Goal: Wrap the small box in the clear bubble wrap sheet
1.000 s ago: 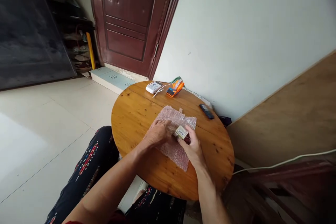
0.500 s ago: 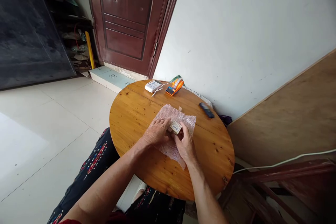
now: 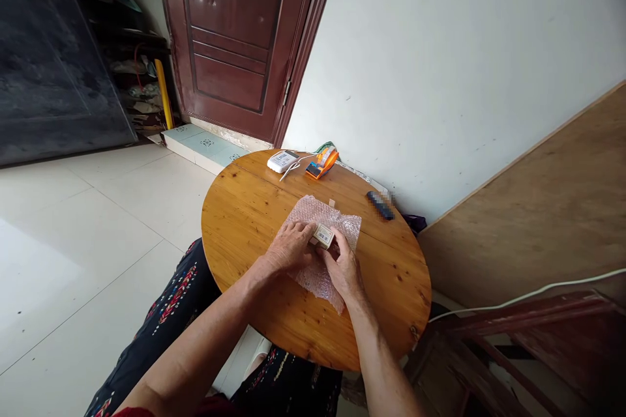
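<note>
A small box (image 3: 323, 235) with a barcode label on its top is held between my two hands, over a sheet of pinkish bubble wrap (image 3: 313, 208). My left hand (image 3: 292, 246) grips the box's left side, fingertips near its upper edge. On the other side, the fingers of my right hand (image 3: 343, 266) are curled against the box's right and near sides. The bubble wrap lies spread on the round wooden table (image 3: 239, 208), partly covered by both hands and forearms. The lower part of the box is hidden by my fingers.
Toward the table's far edge are a white device (image 3: 283, 161) with a white cable and an orange tape dispenser (image 3: 321, 163). A dark, partly pixelated object (image 3: 380, 205) lies at the right. Behind the table stand a white wall (image 3: 440, 65) and a red-brown door (image 3: 229, 32).
The whole view has shifted slightly, so everything appears a little farther left. The box looks slightly turned between my hands; both hands keep their hold.
</note>
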{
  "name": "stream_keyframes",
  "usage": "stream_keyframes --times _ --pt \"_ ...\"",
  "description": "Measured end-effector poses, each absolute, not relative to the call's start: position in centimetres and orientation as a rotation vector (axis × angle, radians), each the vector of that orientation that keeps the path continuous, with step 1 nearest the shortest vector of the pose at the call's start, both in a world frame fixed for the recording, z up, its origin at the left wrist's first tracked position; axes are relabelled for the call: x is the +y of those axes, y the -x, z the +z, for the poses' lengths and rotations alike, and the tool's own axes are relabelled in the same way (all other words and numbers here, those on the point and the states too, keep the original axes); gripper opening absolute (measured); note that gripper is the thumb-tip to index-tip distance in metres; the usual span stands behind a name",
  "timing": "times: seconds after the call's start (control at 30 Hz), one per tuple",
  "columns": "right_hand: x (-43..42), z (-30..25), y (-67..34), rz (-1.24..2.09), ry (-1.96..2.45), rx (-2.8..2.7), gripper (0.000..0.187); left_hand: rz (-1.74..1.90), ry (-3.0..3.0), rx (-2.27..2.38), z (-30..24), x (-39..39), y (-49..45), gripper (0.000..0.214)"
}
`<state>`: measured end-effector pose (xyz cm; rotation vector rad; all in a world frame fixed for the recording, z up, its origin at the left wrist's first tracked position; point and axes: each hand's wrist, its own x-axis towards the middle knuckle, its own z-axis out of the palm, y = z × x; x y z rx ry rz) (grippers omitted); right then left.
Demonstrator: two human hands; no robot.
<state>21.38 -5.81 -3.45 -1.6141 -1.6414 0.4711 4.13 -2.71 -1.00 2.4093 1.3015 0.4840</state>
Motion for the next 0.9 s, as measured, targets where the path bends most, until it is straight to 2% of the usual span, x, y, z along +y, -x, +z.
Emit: stream_keyframes --times 0.27,0.37,0.53,0.67,0.9 --pt "-6.0 -3.4 -21.0 0.475 1.556 -1.663 0.063 0.342 -2.716 1.184 4.1 -6.5 -0.6 0.035" --pt "-6.0 -4.0 -21.1 0.477 1.54 -1.656 0.066 0.285 -2.801 1.128 3.5 -7.7 0.0 0.035" --pt "-6.4 -4.3 -21.2 0.486 1.516 -1.645 0.064 0.242 -2.821 1.141 1.1 -7.9 -0.7 0.014" --pt "-6.6 -4.3 -21.3 0.534 1.488 -1.628 0.058 0.392 -2.809 1.173 1.5 -7.2 -1.6 0.012" --pt "-6.6 -3.5 -22.6 0.866 1.36 -1.291 0.061 0.591 -2.629 1.342 4.4 -3.8 -4.4 0.015"
